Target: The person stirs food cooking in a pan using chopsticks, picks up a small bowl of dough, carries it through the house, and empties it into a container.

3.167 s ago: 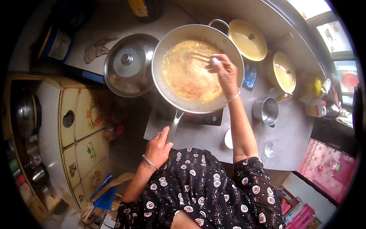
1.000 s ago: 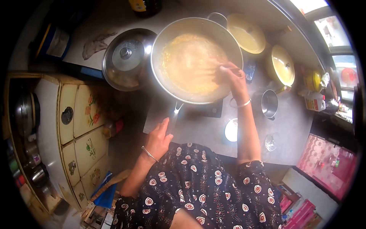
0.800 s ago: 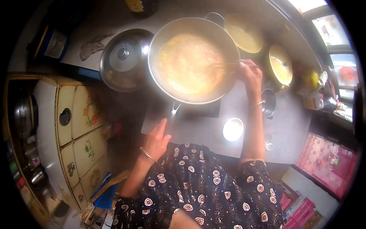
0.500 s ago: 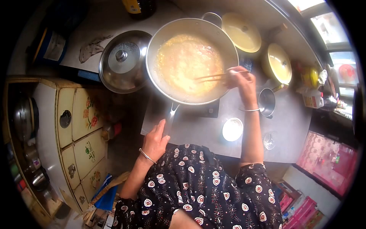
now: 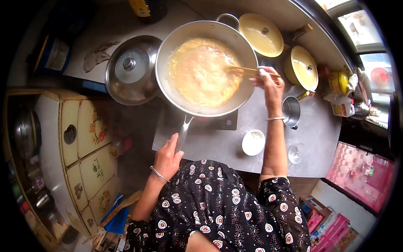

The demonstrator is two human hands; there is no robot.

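A large pale wok point(image 5: 166, 86) holds a bubbling, yellowish soup point(image 5: 201, 75) with egg-like shreds. My left hand point(image 5: 168, 159) is closed around the end of the wok's long handle point(image 5: 183, 133). Between the fingers of my right hand point(image 5: 270, 82) is a pair of wooden chopsticks point(image 5: 247, 70), held over the right rim. Their tips dip into the soup at its right side. Beneath the wok, part of a dark cooktop point(image 5: 228, 122) shows.
A glass-and-steel lid point(image 5: 140, 90) lies left of the wok. Two yellow lidded pots point(image 5: 262, 35) point(image 5: 303, 69) stand at the back right. Nearer are a small saucepan point(image 5: 291, 110), a white bowl point(image 5: 253, 143) and a clear glass point(image 5: 295, 153). A cabinet point(image 5: 88, 143) stands at left.
The chopsticks have swung from pointing left over the soup's lower right to a spot higher up, tips in the soup. My left hand stays at the handle; the view has shifted slightly.
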